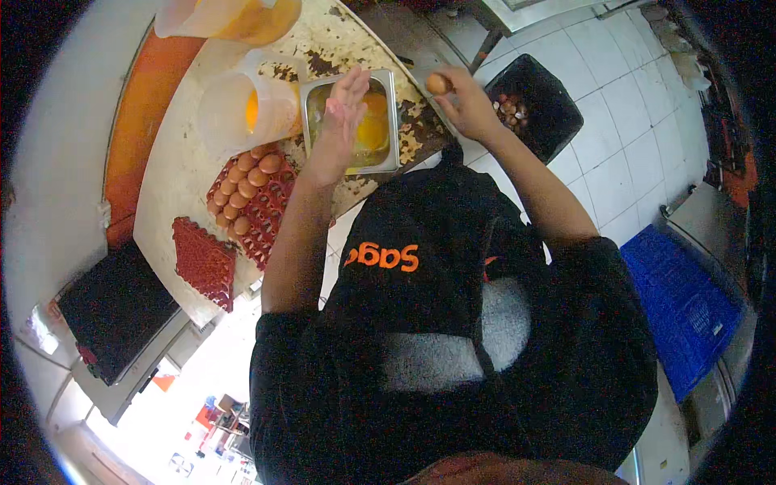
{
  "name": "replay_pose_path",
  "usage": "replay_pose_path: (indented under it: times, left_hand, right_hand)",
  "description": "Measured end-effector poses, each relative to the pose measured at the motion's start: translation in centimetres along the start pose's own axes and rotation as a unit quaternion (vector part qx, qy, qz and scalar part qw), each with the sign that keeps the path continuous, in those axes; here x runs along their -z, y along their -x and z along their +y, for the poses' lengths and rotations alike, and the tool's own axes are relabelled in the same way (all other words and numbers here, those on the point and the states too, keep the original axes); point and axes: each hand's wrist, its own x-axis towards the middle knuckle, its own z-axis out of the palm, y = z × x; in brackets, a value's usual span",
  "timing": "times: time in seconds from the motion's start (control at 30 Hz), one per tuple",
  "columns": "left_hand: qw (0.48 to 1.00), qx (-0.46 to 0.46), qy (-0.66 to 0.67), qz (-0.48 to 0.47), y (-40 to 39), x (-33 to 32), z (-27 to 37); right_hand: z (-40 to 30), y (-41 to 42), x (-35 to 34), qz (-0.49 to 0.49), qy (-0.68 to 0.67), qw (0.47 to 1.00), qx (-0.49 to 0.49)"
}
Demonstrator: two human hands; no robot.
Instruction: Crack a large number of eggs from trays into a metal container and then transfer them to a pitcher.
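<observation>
Between the fingers and thumb of my right hand is a brown egg, past the right side of a square steel pan. Raw egg with yolks lies in the pan. My left hand is raised over the pan's left part, fingers apart, with nothing seen in it. Several brown eggs sit in part of a red egg tray, left of my left forearm. A translucent plastic container stands left of the pan with yellow-orange egg inside.
Another translucent container with orange-yellow liquid is at the top of the worn table. More red egg trays lie near its lower edge. A black bin holding eggshells stands on the tiled floor at right.
</observation>
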Motion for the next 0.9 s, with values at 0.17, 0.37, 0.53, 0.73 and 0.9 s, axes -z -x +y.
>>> replay_pose_path:
  times: [0.17, 0.37, 0.53, 0.73, 0.9]
  left_hand:
    - [0.995, -0.055, -0.079, 0.012, 1.0, 2.8, -0.7]
    - [0.874, -0.197, -0.438, 0.07, 1.8, 2.4, 2.8]
    - [0.753, -0.277, -0.596, 0.031, 2.7, 3.6, 5.5]
    - [0.753, -0.308, -0.58, 0.043, 3.4, 5.6, 5.3]
    - [0.741, -0.336, -0.581, 0.027, 3.5, 6.5, 4.9]
  right_hand:
    - [0.4, -0.5, -0.6, -0.04, -0.001, 0.999, -0.025]
    - [-7.4, -4.2, 1.5, -0.075, -0.197, 0.977, 0.023]
    - [-12.4, -7.9, 0.9, -0.272, -0.261, 0.923, 0.081]
    - [-14.8, -9.9, 1.0, -0.331, -0.186, 0.916, 0.129]
    - [-15.8, -10.6, 1.5, -0.369, -0.13, 0.912, 0.125]
